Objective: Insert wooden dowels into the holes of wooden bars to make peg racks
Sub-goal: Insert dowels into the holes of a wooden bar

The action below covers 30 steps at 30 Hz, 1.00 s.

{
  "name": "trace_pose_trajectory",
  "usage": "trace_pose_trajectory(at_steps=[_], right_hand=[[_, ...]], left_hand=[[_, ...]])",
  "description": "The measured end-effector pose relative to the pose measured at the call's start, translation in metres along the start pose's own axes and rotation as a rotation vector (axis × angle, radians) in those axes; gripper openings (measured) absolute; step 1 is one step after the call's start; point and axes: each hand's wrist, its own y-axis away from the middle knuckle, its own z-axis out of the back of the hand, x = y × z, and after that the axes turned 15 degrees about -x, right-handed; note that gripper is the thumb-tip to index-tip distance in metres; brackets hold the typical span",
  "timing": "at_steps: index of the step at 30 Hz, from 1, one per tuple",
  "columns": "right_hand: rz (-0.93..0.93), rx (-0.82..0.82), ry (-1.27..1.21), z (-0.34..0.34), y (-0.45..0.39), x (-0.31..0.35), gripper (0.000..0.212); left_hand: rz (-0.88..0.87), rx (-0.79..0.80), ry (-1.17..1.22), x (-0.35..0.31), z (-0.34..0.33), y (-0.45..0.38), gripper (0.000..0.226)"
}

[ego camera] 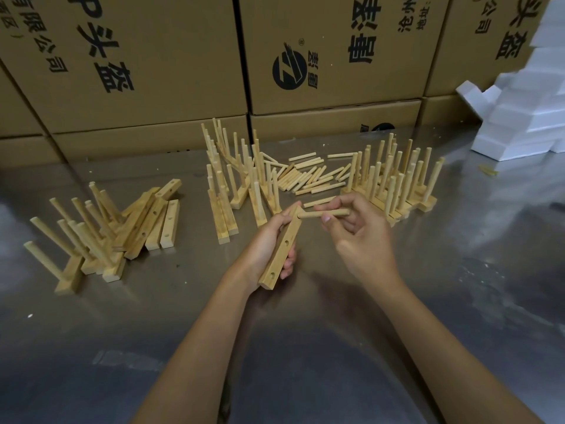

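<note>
Stacked cardboard boxes (171,71) printed with black characters are seen behind a shiny metal table (305,332). Near the middle of the view, a wooden bar (282,250) is gripped by the left hand (269,243), its fingers curled round it from behind, so that the bar is tilted with its far end raised; two empty holes are shown on its upper face. A wooden dowel (324,213) is pinched between the thumb and fingers of the right hand (357,237) and is held nearly level, its left tip touching the raised end of the bar. Just beyond the hands, loose dowels (308,175) are scattered on the table. Finished peg racks (397,179) are set upright to the right of them, and more upright racks (235,172) are grouped to the left. Farther left, empty bars (156,221) are piled beside tipped racks (79,240). White foam blocks (526,111) are stacked at the far right.
</note>
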Motion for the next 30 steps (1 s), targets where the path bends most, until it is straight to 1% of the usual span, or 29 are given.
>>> trace_pose_trajectory(at_steps=[4,6,10,14,22,24,26,27,28,29,30], right_hand=[[0.013,0.054,0.166,0.002,0.0,-0.001,0.021],[-0.014,0.072,0.176,0.004,-0.001,-0.001,0.021],[-0.173,0.038,0.005,0.003,-0.001,-0.002,0.018],[-0.271,-0.015,-0.063,0.002,0.0,-0.005,0.012],[-0.384,-0.076,-0.168,-0.004,0.006,-0.008,0.016],[-0.406,-0.074,-0.19,-0.005,0.005,-0.005,0.024],[-0.412,-0.032,-0.168,-0.004,0.002,-0.007,0.049],[-0.404,0.001,-0.118,-0.003,0.0,-0.009,0.065],[-0.394,0.034,-0.046,-0.002,-0.003,-0.011,0.077],[-0.373,0.062,0.035,0.0,-0.005,-0.015,0.082],[-0.337,0.077,0.127,0.001,-0.008,-0.021,0.079]], left_hand=[[-0.013,-0.023,-0.012,0.001,0.001,0.0,0.04],[-0.02,-0.039,-0.031,0.001,0.001,-0.001,0.041],[-0.053,-0.083,-0.092,0.002,-0.002,-0.002,0.04],[-0.081,-0.112,-0.168,0.004,-0.003,-0.001,0.039],[-0.074,-0.11,-0.163,0.001,-0.002,0.002,0.039],[-0.068,-0.116,-0.144,0.0,-0.003,0.004,0.039],[-0.045,-0.129,-0.122,0.0,-0.006,0.004,0.037],[-0.025,-0.142,-0.103,-0.001,-0.007,0.004,0.034],[0.001,-0.151,-0.077,-0.001,-0.007,0.004,0.031],[0.033,-0.153,-0.04,-0.001,-0.006,0.003,0.032],[0.06,-0.147,0.007,-0.001,-0.004,0.003,0.036]])
